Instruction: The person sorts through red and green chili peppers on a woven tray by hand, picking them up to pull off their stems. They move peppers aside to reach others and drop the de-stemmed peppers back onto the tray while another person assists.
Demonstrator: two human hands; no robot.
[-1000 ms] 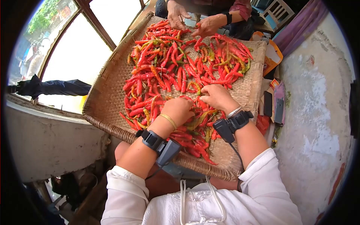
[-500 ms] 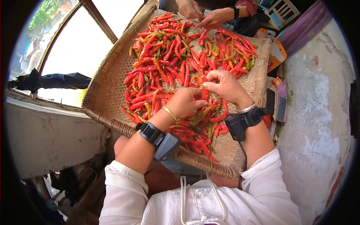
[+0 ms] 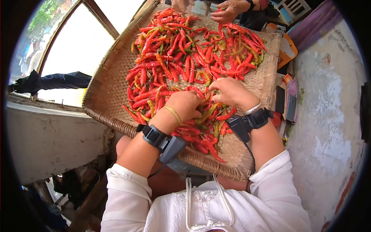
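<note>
Red chili peppers (image 3: 152,71), with some yellow and green ones among them, lie heaped on a woven tray (image 3: 112,83). My left hand (image 3: 184,105) is curled over the near part of the heap. Its fingers are bent in and mostly hidden, so what lies inside them does not show. To its right, my right hand (image 3: 235,94) reaches down over the peppers. The thumb and forefinger are bent with a gap between them, close to red chilies. A loose cluster of chilies (image 3: 206,145) lies below my hands, near the tray's front rim.
Across the tray, another person's hand (image 3: 230,11) holds a red chili; their other hand (image 3: 181,4) is at the top edge. A dark folded umbrella (image 3: 62,82) lies by the window at left. Phones (image 3: 291,107) rest beside the wall (image 3: 328,116) on the right.
My right hand has lowered from a pinch on a red chili to the heap, its fingers parting. My left hand has curled in more. The other person's hands have moved apart.
</note>
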